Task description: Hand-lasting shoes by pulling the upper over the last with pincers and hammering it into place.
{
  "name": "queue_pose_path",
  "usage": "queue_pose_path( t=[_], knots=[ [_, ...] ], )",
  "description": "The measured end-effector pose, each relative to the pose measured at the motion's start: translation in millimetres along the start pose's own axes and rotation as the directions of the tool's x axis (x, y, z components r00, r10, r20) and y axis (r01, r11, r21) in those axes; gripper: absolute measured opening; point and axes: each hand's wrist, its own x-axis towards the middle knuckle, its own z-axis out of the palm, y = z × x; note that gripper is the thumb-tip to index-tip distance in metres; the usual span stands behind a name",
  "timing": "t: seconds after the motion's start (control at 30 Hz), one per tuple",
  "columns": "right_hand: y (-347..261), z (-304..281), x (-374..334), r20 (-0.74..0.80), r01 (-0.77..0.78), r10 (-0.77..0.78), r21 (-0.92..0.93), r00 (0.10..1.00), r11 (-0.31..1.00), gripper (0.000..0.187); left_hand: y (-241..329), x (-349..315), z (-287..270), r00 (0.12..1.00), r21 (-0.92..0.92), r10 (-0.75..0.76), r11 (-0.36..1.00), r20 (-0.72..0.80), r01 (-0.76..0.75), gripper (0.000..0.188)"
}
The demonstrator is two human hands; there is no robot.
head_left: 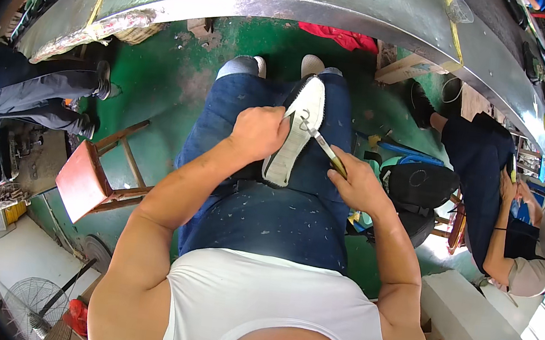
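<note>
Just above the frame's centre, a white-soled shoe (290, 146) lies sole-up, its edge pinched by the left hand (260, 130); the right hand (362, 183) grips a metal tool (321, 142). Likely light, stiff-soled, it is best held by its side.

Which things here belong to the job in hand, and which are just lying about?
In use:
- shoe, sole up, in the left hand
- metal-tipped tool, in the right hand

Just around:
- reddish-seated stool
- wire-caged fan
- red cloth under the bench
</note>
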Motion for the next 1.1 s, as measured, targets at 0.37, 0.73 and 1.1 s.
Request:
queue_pose_path(
  t=[0.37, 0.73, 1.1],
  knots=[
    [-41, -61, 51, 0.478, -0.369, 0.273, 0.118, 0.835, 0.922, 0.022, 15, -5, 7, 0.958, 0.131, 0.183, 0.979, -0.222, -0.157, 0.024],
    [-13, -10, 66, 0.193, -0.025, 0.047, -0.116, 0.980, 0.993, 0.028, -39, 10, 39, 0.883, -0.863, -0.067, -0.258, 0.465, 0.435, 0.054],
    [4, 48, 55, 0.269, -0.399, 0.304, 0.729, 0.914, 0.556, 0.022, -21, 28, 35, 0.840, -0.873, -0.241, -0.099, 0.486, 0.477, 0.063]
  ],
)
